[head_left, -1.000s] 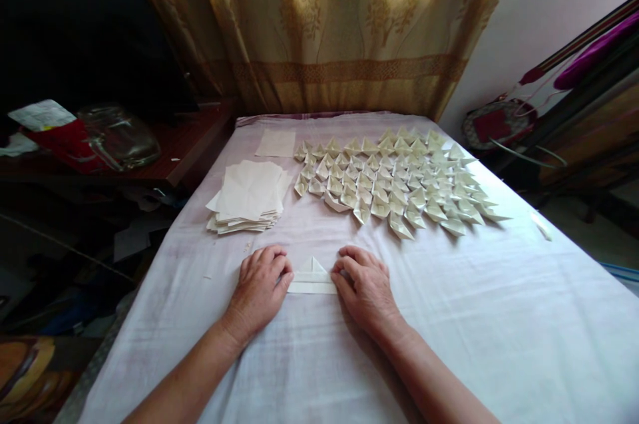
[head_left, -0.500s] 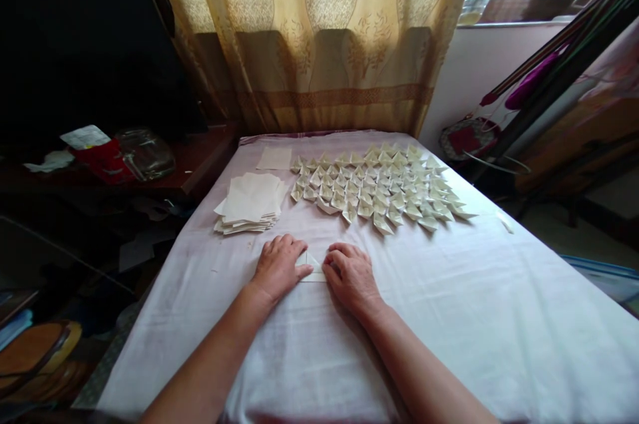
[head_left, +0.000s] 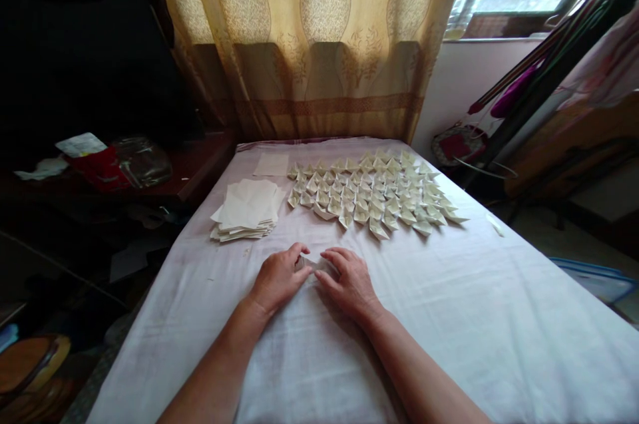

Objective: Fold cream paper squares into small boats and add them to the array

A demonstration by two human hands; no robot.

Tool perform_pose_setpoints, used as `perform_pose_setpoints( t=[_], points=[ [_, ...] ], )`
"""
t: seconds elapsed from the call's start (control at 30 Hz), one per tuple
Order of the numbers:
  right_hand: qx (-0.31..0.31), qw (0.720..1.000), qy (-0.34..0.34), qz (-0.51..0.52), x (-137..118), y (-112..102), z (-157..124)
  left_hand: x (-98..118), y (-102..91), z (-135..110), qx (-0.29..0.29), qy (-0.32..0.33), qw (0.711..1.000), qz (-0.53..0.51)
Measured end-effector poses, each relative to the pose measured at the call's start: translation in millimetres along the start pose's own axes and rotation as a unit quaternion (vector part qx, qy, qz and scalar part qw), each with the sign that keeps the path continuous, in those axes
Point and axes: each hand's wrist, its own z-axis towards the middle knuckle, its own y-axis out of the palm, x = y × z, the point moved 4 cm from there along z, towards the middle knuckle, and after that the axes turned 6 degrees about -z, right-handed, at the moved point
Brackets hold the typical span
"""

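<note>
Between my two hands is a small piece of folded paper (head_left: pixel 312 264), partly hidden by my fingers. My left hand (head_left: pixel 280 276) grips its left end between thumb and fingers. On its right end, the thumb and fingers of my right hand (head_left: pixel 348 279) are closed as well. Behind my left hand lies a stack of cream paper sheets (head_left: pixel 249 206). Rows of folded paper boats (head_left: pixel 367 191) stand beyond my right hand, close together on the white cloth (head_left: pixel 439 317).
One single sheet (head_left: pixel 271 164) lies behind the stack. A small white object (head_left: pixel 495 225) rests near the table's right edge. To the left, a dark cabinet holds a red packet (head_left: pixel 97 168) and a clear jar (head_left: pixel 142 163). A patterned curtain (head_left: pixel 324 78) hangs at the back.
The folded paper lay flat on the cloth under my fingers; now it is tilted up between both hands. My right thumb has come in toward the left one. The view has shifted slightly.
</note>
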Motion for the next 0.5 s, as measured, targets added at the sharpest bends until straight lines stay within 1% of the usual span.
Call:
perform_pose_setpoints(
  t=[0.07,0.13,0.2,0.27,0.33,0.4,0.43,0.5],
  points=[
    [0.021,0.998,0.020,0.061,4,0,2,-4,1.2,1,0.033,0.001,0.996,-0.077],
    [0.026,0.990,0.037,0.132,4,-1,3,-7,4.8,3,0.056,0.001,0.986,-0.160],
    [0.006,0.981,0.034,0.193,-1,-1,4,-8,10.2,5,0.068,0.001,0.970,-0.234],
    [-0.027,0.974,0.007,0.225,-10,1,2,-8,15.6,5,0.076,0.002,0.954,-0.290],
    [-0.037,0.967,-0.004,0.253,-19,4,0,-7,19.5,3,0.083,0.005,0.941,-0.327],
    [-0.038,0.957,0.005,0.286,-23,8,-1,-6,21.8,2,0.090,0.011,0.933,-0.348],
    [-0.031,0.954,0.009,0.297,-24,10,-2,-7,22.4,2,0.093,0.015,0.931,-0.352],
    [-0.001,0.962,0.007,0.275,-23,10,-1,-9,22.4,3,0.102,0.024,0.931,-0.349]
  ],
)
